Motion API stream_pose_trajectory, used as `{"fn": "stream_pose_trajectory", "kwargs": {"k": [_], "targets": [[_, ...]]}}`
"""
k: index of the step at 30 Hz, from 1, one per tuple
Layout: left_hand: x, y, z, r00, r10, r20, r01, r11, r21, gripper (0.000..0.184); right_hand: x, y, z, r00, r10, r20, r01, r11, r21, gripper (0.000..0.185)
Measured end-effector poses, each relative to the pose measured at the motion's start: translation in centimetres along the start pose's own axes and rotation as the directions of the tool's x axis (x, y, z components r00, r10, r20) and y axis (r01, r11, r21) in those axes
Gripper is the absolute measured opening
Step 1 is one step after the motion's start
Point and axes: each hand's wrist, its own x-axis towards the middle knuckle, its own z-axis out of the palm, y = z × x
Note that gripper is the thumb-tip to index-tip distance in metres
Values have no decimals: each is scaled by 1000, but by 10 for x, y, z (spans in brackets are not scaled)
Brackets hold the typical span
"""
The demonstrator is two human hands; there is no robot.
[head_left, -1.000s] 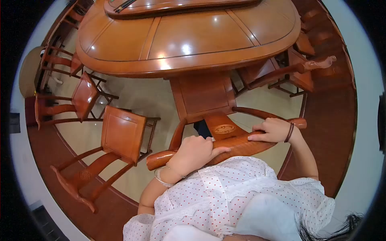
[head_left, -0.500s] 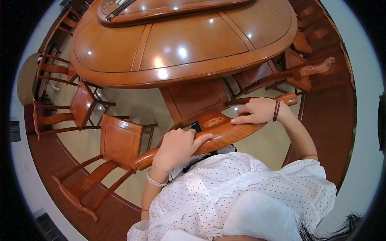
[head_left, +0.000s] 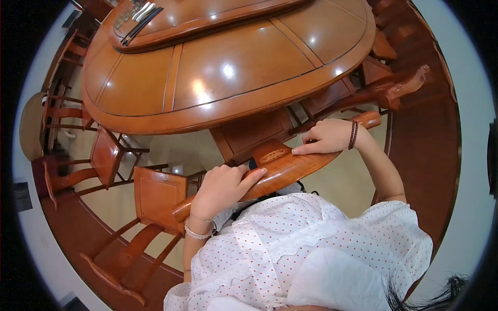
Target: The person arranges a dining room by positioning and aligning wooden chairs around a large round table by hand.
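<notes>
A polished wooden chair (head_left: 280,173) stands right in front of me, its curved top rail close to my body. Its seat (head_left: 249,137) is partly under the table edge. My left hand (head_left: 222,189) is closed round the left part of the rail, thumb lying along the near side. Farther right, my right hand (head_left: 327,137) grips the same rail, with its thumb near the carved round emblem on the backrest. The undersides of my fingers are hidden behind the wood. The chair's legs are mostly out of sight.
A large oval wooden table (head_left: 150,116) fills the area ahead, with a raised turntable (head_left: 218,28) bearing dark chopsticks (head_left: 141,26). Another chair (head_left: 161,199) stands at my left, with more along that side. At the right is a further chair (head_left: 399,90).
My view has tilted and shifted, so the table sits lower at its left side. Both hands keep their hold on the chair, which lies slightly nearer the table edge.
</notes>
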Motion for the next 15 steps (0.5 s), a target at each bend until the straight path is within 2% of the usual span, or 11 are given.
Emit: {"fn": "stream_pose_trajectory", "kwargs": {"k": [2, 4, 5, 7, 8, 10, 12, 14, 15], "targets": [[2, 1, -3, 1000, -8, 6, 8, 999, -52, 42, -3, 0, 4, 999, -5, -52, 3, 1000, -24, 64], [-1, 3, -2, 1000, -18, 9, 19, 990, -140, 49, -5, 2, 16, 971, -51, -234, 42, 998, -44, 56], [-1, 2, -1, 1000, -26, 6, 26, 988, -149, 49, -3, 4, 20, 973, -57, -225, 46, 998, -52, 56], [-2, -4, 6, 996, 52, -74, -63, 987, -151, 49, 2, 8, 23, 886, -95, -455, 80, 995, -51, 57], [-3, -6, 7, 996, 25, -90, -40, 986, -164, 49, 1, 4, 22, 878, -102, -468, 93, 995, -44, 48], [-3, -10, 10, 994, 34, -105, -49, 989, -139, 48, 2, 4, 24, 845, -147, -514, 146, 988, -43, 41], [-3, -13, 11, 978, 46, -203, -89, 975, -206, 41, 6, -7, 23, 821, -49, -569, 62, 998, 4, 32], [-7, -22, 19, 959, 2, -284, -72, 969, -236, 38, 16, -30, 32, 754, -117, -647, 113, 992, -48, 21], [-11, -26, 24, 924, 79, -373, -151, 974, -166, 32, 20, -49, 34, 733, -160, -661, 147, 986, -76, 17]]}}
